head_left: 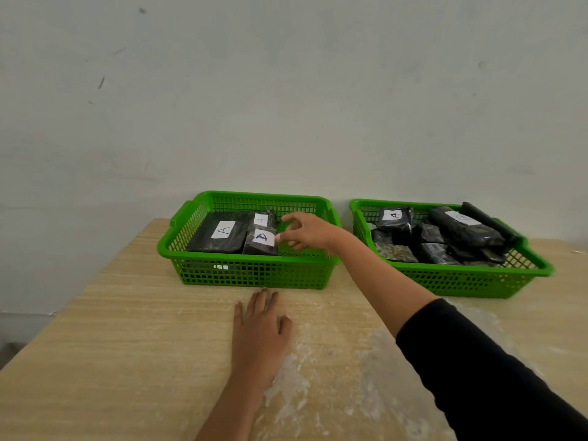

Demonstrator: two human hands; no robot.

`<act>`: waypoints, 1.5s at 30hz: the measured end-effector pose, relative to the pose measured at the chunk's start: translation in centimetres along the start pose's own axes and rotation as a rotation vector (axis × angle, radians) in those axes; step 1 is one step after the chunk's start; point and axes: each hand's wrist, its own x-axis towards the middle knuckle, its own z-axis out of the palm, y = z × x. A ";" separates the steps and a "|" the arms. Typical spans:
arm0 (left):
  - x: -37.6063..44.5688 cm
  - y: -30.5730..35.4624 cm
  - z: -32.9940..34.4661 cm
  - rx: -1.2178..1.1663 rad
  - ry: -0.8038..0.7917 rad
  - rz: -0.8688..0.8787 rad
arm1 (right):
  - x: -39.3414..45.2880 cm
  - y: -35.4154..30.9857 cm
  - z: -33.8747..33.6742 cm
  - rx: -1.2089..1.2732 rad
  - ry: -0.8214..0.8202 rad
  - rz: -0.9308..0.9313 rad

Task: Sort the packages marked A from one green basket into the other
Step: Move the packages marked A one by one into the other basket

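Two green baskets stand at the table's far edge. The left basket (pixel 254 275) holds three black packages with white A labels: a large flat one (pixel 219 233), a small one (pixel 261 241) in front, another (pixel 262 219) behind it. My right hand (pixel 307 230) hovers inside this basket just right of the small package, fingers spread, holding nothing. My left hand (pixel 259 329) lies flat on the table in front of the left basket. The right basket (pixel 461 281) holds several black packages; one at its back left (pixel 394 218) shows an A label.
The wooden table (pixel 127 345) has a whitish scuffed patch near my left forearm. A plain wall rises directly behind both baskets. In the right basket a long package (pixel 461 226) carries a label with a different letter, partly hidden.
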 end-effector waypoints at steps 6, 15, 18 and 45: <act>0.1 0.1 0.1 0.006 -0.015 0.011 | -3.5 1.5 -4.3 -0.006 0.367 -0.216; 0.3 0.4 1.0 0.055 0.026 0.070 | -3.6 10.8 -12.9 -0.336 0.723 0.175; 0.5 0.3 1.2 0.061 0.043 0.076 | -3.1 12.9 -13.4 -0.507 0.609 0.321; -1.4 -2.5 -0.2 0.112 -0.042 -0.018 | -3.0 12.9 -11.9 -0.619 0.529 0.472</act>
